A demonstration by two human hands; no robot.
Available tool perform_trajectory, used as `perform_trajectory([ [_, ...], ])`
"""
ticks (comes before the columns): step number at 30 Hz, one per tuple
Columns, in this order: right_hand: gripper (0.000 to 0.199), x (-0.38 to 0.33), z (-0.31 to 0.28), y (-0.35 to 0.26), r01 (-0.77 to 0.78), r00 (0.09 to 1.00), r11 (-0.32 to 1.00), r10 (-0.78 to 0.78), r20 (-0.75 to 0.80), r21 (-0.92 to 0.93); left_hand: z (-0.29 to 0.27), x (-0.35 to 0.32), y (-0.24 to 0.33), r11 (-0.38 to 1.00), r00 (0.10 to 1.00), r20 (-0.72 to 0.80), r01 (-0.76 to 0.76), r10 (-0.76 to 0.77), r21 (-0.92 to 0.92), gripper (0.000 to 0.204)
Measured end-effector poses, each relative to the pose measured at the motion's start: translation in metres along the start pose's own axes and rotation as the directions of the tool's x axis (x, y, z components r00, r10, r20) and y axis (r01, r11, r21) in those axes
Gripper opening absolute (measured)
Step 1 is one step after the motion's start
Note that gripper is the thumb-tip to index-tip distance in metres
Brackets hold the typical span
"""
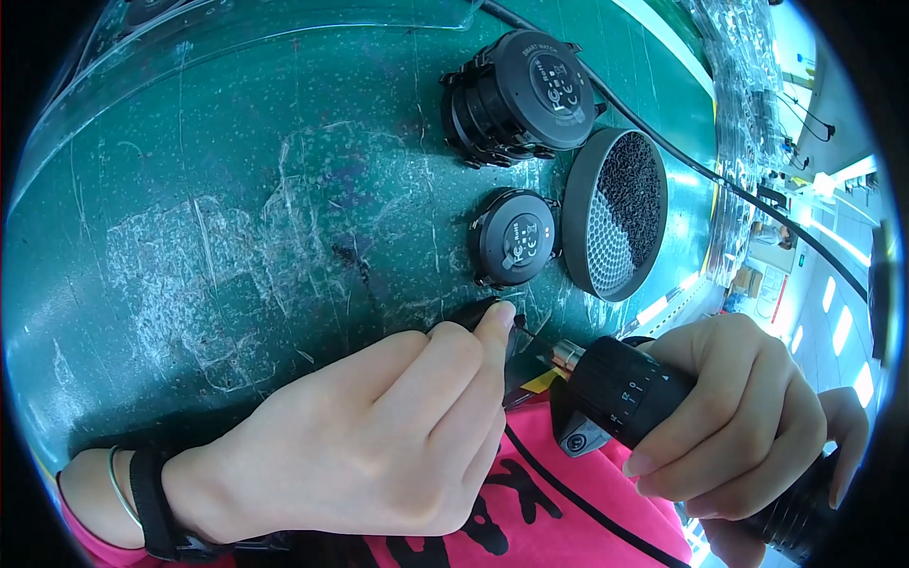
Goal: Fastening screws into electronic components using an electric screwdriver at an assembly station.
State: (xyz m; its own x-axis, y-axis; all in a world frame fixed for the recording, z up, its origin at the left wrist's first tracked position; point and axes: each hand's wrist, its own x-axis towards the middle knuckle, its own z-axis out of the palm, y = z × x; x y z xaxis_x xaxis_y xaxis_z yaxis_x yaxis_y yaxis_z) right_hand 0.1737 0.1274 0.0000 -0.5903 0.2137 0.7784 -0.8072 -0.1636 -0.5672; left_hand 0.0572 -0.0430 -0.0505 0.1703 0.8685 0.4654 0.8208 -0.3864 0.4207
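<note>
My left hand (379, 426) is closed, thumb and fingers pinching a black smartwatch (471, 310) that is mostly hidden behind them. My right hand (748, 417) wraps round a black electric screwdriver (630, 388) with a numbered collar. Its thin bit points left toward the left fingertips, with a tiny dark screw seemingly at the tip; whether it touches the watch, I cannot tell. Just beyond the left fingers another smartwatch (516, 239) lies back side up. Beside it stands a grey round dish (579, 208) with a perforated bottom, partly covered by small black screws (636, 185).
Farther back, several black smartwatches (544, 90) are stacked back side up on the scuffed green mat (237, 189). A black cable (701, 170) runs past the dish to the right. A clear plastic tray (284, 28) lies at the far left, and bagged items (748, 104) line the far right.
</note>
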Motion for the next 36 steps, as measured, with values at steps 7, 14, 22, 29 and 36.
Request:
perform_trajectory([
  [7,0.043,0.005,0.004,-0.017,-0.132,0.987,0.977,0.145,0.065,-0.167,-0.001,0.003,-0.001,1.000,1.000,-0.001,-0.028,0.028,0.003,0.019],
  [14,0.044,0.003,-0.002,-0.024,-0.127,0.972,0.984,0.148,0.180,-0.124,-0.005,0.009,0.002,1.000,1.000,-0.010,0.010,-0.010,-0.017,0.019],
  [22,0.042,-0.007,-0.004,0.003,-0.072,0.996,0.996,0.074,0.044,-0.054,0.003,-0.002,0.001,0.998,0.998,0.012,0.060,-0.060,-0.022,0.017],
  [29,0.044,0.005,-0.007,-0.012,-0.119,0.969,0.992,0.123,0.217,-0.030,0.000,0.004,0.001,0.997,0.999,-0.028,0.035,-0.037,-0.063,0.015],
  [36,0.045,0.005,-0.004,-0.007,-0.110,0.976,0.994,0.113,0.188,-0.025,-0.001,0.008,0.003,0.995,0.995,-0.066,0.065,-0.070,-0.082,0.013],
])
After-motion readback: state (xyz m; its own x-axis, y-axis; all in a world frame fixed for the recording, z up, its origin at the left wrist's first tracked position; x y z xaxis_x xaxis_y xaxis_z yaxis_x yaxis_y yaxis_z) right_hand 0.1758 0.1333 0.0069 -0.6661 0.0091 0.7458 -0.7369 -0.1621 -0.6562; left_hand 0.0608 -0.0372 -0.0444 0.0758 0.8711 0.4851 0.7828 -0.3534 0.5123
